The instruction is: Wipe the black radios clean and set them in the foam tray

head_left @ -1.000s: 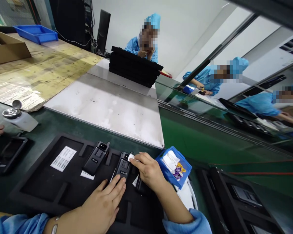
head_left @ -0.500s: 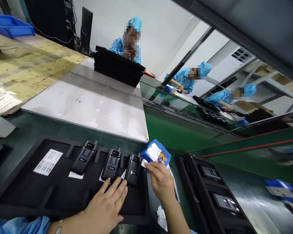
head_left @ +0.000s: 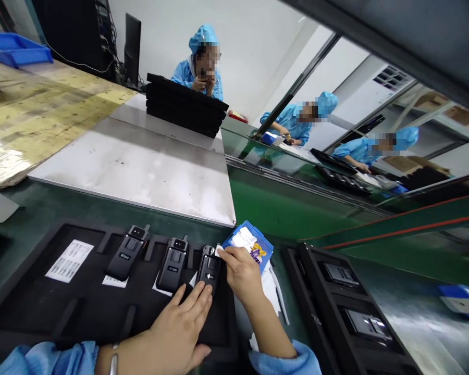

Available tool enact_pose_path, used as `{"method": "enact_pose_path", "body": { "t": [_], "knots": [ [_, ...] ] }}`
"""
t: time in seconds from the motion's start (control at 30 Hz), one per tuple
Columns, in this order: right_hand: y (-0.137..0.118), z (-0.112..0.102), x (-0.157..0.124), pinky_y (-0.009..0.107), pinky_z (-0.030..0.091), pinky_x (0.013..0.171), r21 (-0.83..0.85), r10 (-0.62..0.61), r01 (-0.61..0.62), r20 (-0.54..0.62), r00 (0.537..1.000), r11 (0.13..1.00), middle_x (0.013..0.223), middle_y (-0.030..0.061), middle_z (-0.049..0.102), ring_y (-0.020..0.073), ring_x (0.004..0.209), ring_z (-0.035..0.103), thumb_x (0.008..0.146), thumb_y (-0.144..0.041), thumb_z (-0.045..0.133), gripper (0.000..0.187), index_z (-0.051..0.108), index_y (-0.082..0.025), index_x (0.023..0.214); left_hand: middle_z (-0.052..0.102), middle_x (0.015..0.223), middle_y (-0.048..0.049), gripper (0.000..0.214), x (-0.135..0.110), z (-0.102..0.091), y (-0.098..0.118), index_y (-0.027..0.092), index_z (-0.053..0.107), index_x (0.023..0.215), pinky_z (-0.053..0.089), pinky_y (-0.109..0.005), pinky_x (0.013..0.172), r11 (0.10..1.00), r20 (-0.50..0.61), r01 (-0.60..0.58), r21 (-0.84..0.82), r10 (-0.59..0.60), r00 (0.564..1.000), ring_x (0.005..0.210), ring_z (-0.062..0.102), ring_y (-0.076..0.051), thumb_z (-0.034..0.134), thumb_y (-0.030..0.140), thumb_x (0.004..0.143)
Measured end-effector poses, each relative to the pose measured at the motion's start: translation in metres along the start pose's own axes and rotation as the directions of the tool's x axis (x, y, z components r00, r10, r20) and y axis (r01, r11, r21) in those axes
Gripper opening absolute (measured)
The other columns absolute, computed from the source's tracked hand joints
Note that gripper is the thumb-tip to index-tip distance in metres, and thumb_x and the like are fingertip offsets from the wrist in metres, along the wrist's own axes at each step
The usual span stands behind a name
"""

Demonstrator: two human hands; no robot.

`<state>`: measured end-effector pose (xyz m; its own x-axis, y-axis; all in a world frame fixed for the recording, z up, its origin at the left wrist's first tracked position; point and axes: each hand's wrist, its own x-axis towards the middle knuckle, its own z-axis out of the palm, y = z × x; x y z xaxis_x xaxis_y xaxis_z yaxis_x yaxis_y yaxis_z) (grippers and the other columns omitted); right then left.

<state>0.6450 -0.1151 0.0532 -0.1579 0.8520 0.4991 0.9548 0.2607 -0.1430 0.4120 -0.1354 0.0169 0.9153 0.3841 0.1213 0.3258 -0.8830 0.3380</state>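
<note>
Three black handheld radios lie in a black foam tray [head_left: 31, 312] in front of me. My left hand [head_left: 180, 325] is flat with fingers spread, its fingertips on the lower end of the rightmost radio [head_left: 208, 268]. My right hand [head_left: 242, 273] pinches a small white wipe [head_left: 219, 250] against the upper right side of that radio. The middle radio [head_left: 172, 265] and the left radio [head_left: 127, 254] rest beside it, partly over white labels. A sheet of barcode labels [head_left: 69, 261] lies in the left compartment. Just behind my right hand is a blue box [head_left: 269, 245] with white wipes.
At right stand black foam trays [head_left: 324, 307] holding more devices. A white board [head_left: 140, 166] lies beyond my tray, with stacked black foam [head_left: 185, 107] on its far end. Several co-workers in blue sit across the bench. A blue bin [head_left: 17, 49] is at far left.
My right hand has moved left with the wipe, from beside the blue box onto the rightmost radio's top. My left fingertips have shifted onto that radio's lower end.
</note>
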Motion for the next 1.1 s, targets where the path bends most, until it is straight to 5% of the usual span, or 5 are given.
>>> {"method": "enact_pose_path", "body": {
  "t": [0.23, 0.57, 0.83, 1.1],
  "knots": [
    [-0.012, 0.008, 0.011, 0.036, 0.051, 0.093, -0.007, -0.114, 0.114, 0.016, 0.993, 0.993, 0.096, 0.0078, 0.066, 0.0209, 0.091, 0.056, 0.088, 0.001, 0.045, 0.036, 0.072, -0.016, 0.104, 0.008, 0.162, -0.011, 0.073, 0.004, -0.006, 0.005, 0.01, 0.021, 0.154, 0.029, -0.053, 0.115, 0.999, 0.071, 0.03, -0.019, -0.029, 0.997, 0.151, 0.008, -0.03, 0.037, 0.053, 0.097],
    [0.005, -0.012, -0.011, 0.031, 0.046, 0.074, -0.09, -0.056, 0.056, 0.006, 0.998, 0.994, 0.095, 0.0065, 0.067, 0.0189, 0.083, 0.054, 0.09, 0.0, 0.044, 0.034, 0.071, -0.016, 0.104, 0.002, 0.162, -0.0097, 0.076, 0.005, -0.004, 0.003, 0.01, 0.017, 0.155, 0.032, -0.053, 0.116, 0.998, 0.113, 0.026, -0.058, -0.019, 0.993, 0.151, 0.005, -0.03, 0.04, 0.052, 0.096],
    [-0.016, 0.004, 0.026, 0.034, 0.046, 0.071, -0.06, -0.155, 0.162, 0.102, 0.983, 0.985, 0.089, 0.006, 0.066, 0.0205, 0.08, 0.052, 0.089, -0.003, 0.046, 0.031, 0.071, -0.019, 0.099, 0.001, 0.162, -0.0087, 0.077, 0.006, -0.004, 0.002, 0.011, 0.014, 0.156, 0.032, -0.054, 0.115, 0.999, 0.136, 0.028, -0.046, -0.022, 0.991, 0.151, 0.007, -0.031, 0.037, 0.054, 0.097],
    [0.017, -0.019, -0.01, 0.03, 0.046, 0.073, -0.085, -0.072, 0.075, 0.035, 0.997, 0.994, 0.093, 0.0075, 0.065, 0.0189, 0.082, 0.053, 0.088, 0.001, 0.044, 0.034, 0.071, -0.014, 0.102, -0.001, 0.162, -0.0102, 0.08, 0.004, 0.005, -0.001, 0.01, 0.011, 0.156, 0.035, -0.052, 0.113, 1.0, 0.081, 0.007, -0.023, -0.005, 0.997, 0.152, -0.001, -0.029, 0.024, 0.062, 0.097]
  ]
}}
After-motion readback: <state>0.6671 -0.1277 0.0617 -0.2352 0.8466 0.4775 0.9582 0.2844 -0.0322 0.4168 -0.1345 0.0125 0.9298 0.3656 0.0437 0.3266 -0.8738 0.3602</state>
